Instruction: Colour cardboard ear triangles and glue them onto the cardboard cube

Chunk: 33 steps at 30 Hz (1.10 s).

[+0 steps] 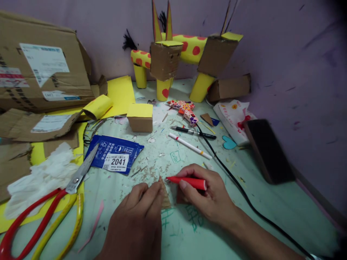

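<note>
My right hand [206, 196] grips a red marker [187, 181], its tip pointing left at a small brown cardboard triangle [164, 195] lying on the pale green table [271, 213]. My left hand [138, 220] presses its fingers down on the left side of that triangle, holding it flat. Both hands sit near the table's front edge, almost touching each other.
Red-and-yellow scissors [48, 213] lie at the left over white tissue [40, 177]. A blue packet marked 2041 [114, 155], a small cardboard box [140, 118], two pens [189, 144], a black cable [244, 195], a dark phone [267, 150] and a cardboard giraffe model [173, 61] surround the hands.
</note>
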{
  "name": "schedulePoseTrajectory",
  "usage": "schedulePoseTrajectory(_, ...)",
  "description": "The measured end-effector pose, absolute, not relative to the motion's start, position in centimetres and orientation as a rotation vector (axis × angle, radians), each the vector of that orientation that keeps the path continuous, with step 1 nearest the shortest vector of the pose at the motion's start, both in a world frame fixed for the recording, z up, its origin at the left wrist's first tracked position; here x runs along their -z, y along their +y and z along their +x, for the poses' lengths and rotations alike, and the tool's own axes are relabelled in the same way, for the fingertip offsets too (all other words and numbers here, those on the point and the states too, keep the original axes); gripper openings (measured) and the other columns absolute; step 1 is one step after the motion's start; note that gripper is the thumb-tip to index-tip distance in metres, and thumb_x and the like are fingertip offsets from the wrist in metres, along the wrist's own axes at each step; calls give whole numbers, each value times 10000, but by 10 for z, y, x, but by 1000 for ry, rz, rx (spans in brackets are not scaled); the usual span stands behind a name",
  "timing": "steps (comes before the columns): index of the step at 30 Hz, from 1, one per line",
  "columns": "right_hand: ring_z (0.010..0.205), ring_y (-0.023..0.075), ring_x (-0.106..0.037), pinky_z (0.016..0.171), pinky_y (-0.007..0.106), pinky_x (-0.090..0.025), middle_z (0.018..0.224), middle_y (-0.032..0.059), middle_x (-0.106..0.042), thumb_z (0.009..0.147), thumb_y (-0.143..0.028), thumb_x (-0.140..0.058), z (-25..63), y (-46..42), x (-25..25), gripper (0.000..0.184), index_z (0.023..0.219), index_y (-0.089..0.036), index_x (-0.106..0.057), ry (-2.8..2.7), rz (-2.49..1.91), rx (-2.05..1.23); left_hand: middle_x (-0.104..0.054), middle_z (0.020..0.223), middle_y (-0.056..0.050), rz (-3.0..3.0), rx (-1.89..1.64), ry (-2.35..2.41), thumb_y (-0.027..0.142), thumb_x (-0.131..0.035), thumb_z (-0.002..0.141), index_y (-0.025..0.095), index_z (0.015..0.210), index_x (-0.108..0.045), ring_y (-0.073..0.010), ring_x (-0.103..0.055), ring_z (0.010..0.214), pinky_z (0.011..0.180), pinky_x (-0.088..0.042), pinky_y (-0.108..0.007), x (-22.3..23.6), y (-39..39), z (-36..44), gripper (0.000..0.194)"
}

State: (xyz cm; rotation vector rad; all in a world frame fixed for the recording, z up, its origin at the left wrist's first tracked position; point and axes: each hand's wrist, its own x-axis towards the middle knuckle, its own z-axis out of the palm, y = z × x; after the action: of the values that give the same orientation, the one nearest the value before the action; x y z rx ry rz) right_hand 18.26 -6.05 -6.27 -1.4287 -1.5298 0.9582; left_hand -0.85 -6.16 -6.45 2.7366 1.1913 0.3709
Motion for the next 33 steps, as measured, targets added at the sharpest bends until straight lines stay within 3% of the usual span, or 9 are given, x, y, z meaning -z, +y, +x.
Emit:
schedulePoseTrajectory(12, 656, 143, -619, 607, 251, -468, 736, 39, -673, 845, -199, -534, 183, -58, 61, 127, 894, -153, -641, -1750, -1320, -908, -627, 1187, -41, 2604, -394, 1239, 103, -372, 759, 123, 1131, -614, -224, -479, 979, 793, -519, -336, 62, -63, -5, 445)
schedulePoseTrajectory(21, 530, 128, -553, 523, 243, -426, 608, 18, -630, 795, -193, -515, 185, -61, 58, 125, 708, -161, -600, -1714, -1376, -1001, -627, 1192, -23, 2611, -393, 1235, 86, -367, 738, 126, 1139, -616, -217, -484, 973, 788, -521, -326, 59, -64, -3, 474)
schedulePoseTrajectory(27, 648, 145, -612, 587, 245, -453, 718, 36, -666, 833, -201, -530, 184, -60, 57, 123, 865, -152, -638, -1708, -1342, -943, -649, 1134, -42, 2612, -463, 1243, 82, -386, 717, 117, 1112, -625, -214, -498, 927, 763, -521, -322, 63, -63, -3, 463)
schedulePoseTrajectory(33, 518, 130, -536, 506, 245, -413, 590, 14, -615, 796, -208, -500, 184, -60, 57, 140, 687, -171, -579, -1710, -1397, -1015, -622, 1201, -50, 2625, -400, 1221, 76, -420, 681, 116, 1147, -603, -230, -490, 986, 819, -515, -340, 63, -64, -4, 502)
